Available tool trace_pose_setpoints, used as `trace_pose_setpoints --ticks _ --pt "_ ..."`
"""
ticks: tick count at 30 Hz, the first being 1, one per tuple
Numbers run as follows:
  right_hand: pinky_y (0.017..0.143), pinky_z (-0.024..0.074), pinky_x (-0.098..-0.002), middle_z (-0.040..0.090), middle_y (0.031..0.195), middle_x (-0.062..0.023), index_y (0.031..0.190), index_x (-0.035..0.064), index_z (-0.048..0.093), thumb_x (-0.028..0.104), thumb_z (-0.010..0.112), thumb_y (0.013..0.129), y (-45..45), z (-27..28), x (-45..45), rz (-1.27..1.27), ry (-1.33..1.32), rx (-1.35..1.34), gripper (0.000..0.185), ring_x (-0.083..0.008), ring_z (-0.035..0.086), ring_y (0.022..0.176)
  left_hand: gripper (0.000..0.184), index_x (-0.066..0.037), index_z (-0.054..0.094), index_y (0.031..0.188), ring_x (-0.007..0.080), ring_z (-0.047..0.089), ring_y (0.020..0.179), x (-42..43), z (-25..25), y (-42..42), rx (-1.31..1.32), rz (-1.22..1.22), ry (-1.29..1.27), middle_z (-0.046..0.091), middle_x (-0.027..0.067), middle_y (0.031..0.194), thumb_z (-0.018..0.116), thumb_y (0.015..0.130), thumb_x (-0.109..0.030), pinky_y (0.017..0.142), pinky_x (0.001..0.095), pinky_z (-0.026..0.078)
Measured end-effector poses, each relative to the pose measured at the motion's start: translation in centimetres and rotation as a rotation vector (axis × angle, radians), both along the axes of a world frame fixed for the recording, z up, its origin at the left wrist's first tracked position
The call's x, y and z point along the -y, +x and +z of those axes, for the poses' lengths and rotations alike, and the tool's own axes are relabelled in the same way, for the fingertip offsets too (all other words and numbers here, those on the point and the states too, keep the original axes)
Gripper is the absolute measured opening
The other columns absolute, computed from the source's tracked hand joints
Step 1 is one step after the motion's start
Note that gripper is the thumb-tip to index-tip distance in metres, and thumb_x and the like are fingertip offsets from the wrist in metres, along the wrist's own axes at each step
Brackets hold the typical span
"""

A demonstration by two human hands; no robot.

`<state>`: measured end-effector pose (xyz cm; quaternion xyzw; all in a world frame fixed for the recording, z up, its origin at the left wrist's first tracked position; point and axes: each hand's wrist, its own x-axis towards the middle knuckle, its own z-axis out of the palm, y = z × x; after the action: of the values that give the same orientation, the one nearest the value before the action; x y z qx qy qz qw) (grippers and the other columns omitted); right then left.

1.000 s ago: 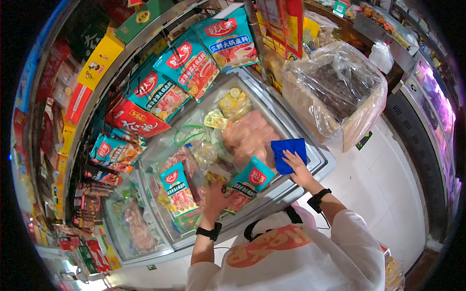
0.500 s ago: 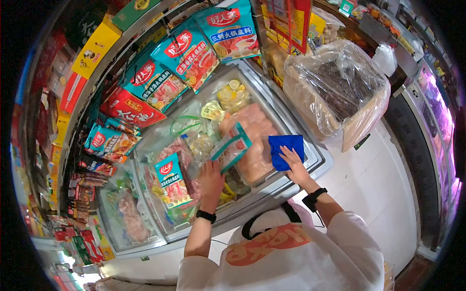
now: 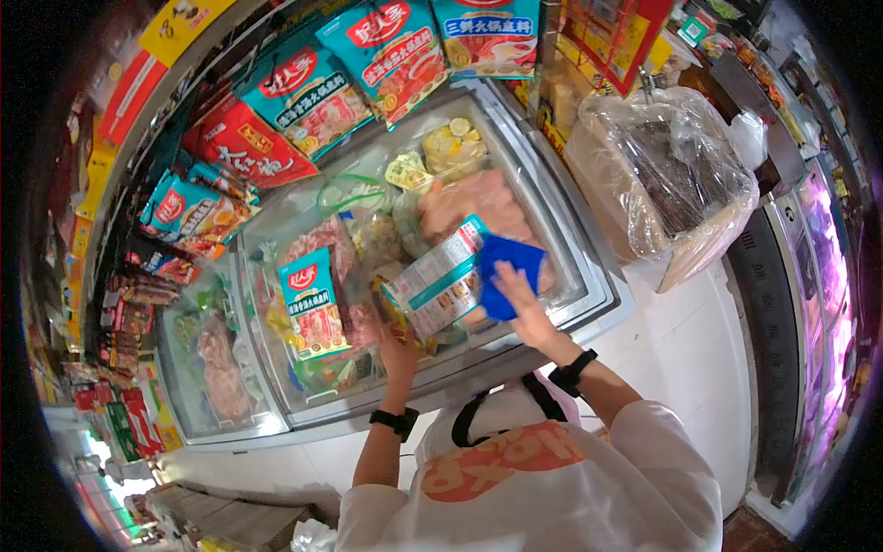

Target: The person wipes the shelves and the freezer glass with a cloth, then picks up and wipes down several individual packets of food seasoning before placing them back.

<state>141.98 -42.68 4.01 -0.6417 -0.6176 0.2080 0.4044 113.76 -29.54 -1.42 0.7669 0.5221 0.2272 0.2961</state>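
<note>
My left hand grips the lower left edge of a teal and white hotpot seasoning packet, its printed back turned up, above the glass freezer lid. Under my right hand, slightly blurred, is a folded blue cloth, which overlaps the right end of this packet. My right fingers lie over the cloth; the thumb side is partly hidden. A second teal seasoning packet lies face up on the glass, left of my left hand.
Beneath the lid of the chest freezer are pale meat and corn pieces. Seasoning packets hang along the far side. A plastic-lined box stands to the right, near a purple-lit display cooler.
The blue cloth has moved left from the freezer's right side onto the packet. The held packet has turned its back up more fully, and my left hand has dropped lower.
</note>
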Motion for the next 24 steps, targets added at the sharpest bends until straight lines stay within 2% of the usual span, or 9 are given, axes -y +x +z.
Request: trace_pose_setpoints --ticks 1,2,4,7,12,14,17,19,24 --pt "0.112 0.0121 -0.0528 0.024 0.149 -0.0193 0.137 0.0039 0.038 -0.008 0.053 0.062 -1.1 0.0 -0.8 0.136 -0.036 0.04 0.078 -0.0338 0.02 0.139 0.037 -0.001 0.056 0.108 0.0271 0.063 0.081 -0.2 0.0 -0.7 0.169 0.137 -0.311 0.062 0.0139 0.088 0.066 0.084 -0.028 0.066 0.0332 0.051" --pt "0.112 0.0121 -0.0528 0.024 0.149 -0.0193 0.137 0.0039 0.038 -0.008 0.053 0.062 -1.8 0.0 -1.5 0.15 -0.048 0.037 0.078 -0.0338 0.02 0.139 0.037 -0.001 0.056 0.108 0.0271 0.063 0.081 -0.1 -0.1 -1.2 0.169 0.153 -0.322 0.062 0.0139 0.088 0.066 0.084 -0.028 0.066 0.0332 0.051" --pt "0.111 0.0112 -0.0561 0.027 0.148 -0.0173 0.138 0.011 0.04 -0.006 0.053 0.064 -2.9 -0.1 -2.7 0.199 -0.106 0.289 0.078 -0.0343 0.022 0.138 0.028 0.001 0.059 0.104 0.0208 0.066 0.074 -0.5 0.5 -2.0 0.528 0.177 -0.741 0.066 0.008 0.085 0.058 0.092 -0.023 0.066 0.0281 0.052" --pt "0.109 0.0148 -0.0587 0.023 0.149 -0.0183 0.141 0.0149 0.037 -0.005 0.056 0.065 -2.2 -1.6 -3.7 -0.2 -0.13 0.226 0.081 -0.033 0.023 0.138 0.026 0.003 0.059 0.109 0.0168 0.065 0.082 -1.0 0.4 -2.5 0.482 0.065 -0.758 0.066 0.0078 0.092 0.055 0.094 -0.018 0.069 0.0267 0.052" --pt "0.113 0.0168 -0.0455 0.032 0.141 -0.028 0.139 0.0018 0.036 -0.01 0.052 0.066 -0.5 -1.5 -3.3 -0.038 -0.152 0.142 0.075 -0.0375 0.026 0.135 0.026 0.006 0.059 0.109 0.0187 0.065 0.083 -1.9 -2.0 -2.7 0.653 0.006 -0.838 0.066 0.0121 0.094 0.06 0.09 -0.012 0.073 0.0287 0.054" --pt "0.113 0.0175 -0.0456 0.031 0.141 -0.0289 0.139 0.0017 0.036 -0.01 0.051 0.065 0.7 -2.1 -3.9 -0.115 -0.193 0.13 0.076 -0.0381 0.027 0.135 0.026 0.007 0.059 0.108 0.0192 0.066 0.084 -2.0 -1.5 -2.3 0.768 0.018 -0.915 0.066 0.0134 0.095 0.061 0.089 -0.011 0.074 0.0292 0.054" --pt "0.113 0.0191 -0.0457 0.03 0.141 -0.0305 0.137 -0.0004 0.037 -0.011 0.049 0.065 -0.6 -2.1 -5.1 -0.225 -0.221 0.106 0.074 -0.0402 0.029 0.133 0.024 0.007 0.059 0.106 0.0197 0.066 0.086 -2.4 0.6 -1.7 0.605 0.11 -0.955 0.066 0.0139 0.097 0.062 0.088 -0.009 0.075 0.0294 0.055" --pt "0.113 0.0192 -0.0457 0.028 0.142 -0.0293 0.135 -0.0024 0.039 -0.011 0.049 0.065 -3.9 -0.5 -5.8 -0.151 -0.152 0.205 0.072 -0.04 0.029 0.133 0.025 0.005 0.06 0.106 0.0198 0.066 0.087 -2.7 0.5 -2.0 0.618 0.043 -1.007 0.066 0.0134 0.097 0.064 0.087 -0.01 0.075 0.0285 0.055" --pt "0.114 0.0175 -0.0453 0.027 0.148 -0.0194 0.137 0.0014 0.037 -0.007 0.053 0.06 -9.8 0.6 -5.3 0.378 -0.203 0.306 0.079 -0.0318 0.024 0.138 0.025 0.004 0.061 0.106 0.019 0.067 0.084 -3.0 0.2 -2.4 0.708 -0.027 -1.017 0.066 0.0119 0.096 0.065 0.087 -0.011 0.073 0.0272 0.054"
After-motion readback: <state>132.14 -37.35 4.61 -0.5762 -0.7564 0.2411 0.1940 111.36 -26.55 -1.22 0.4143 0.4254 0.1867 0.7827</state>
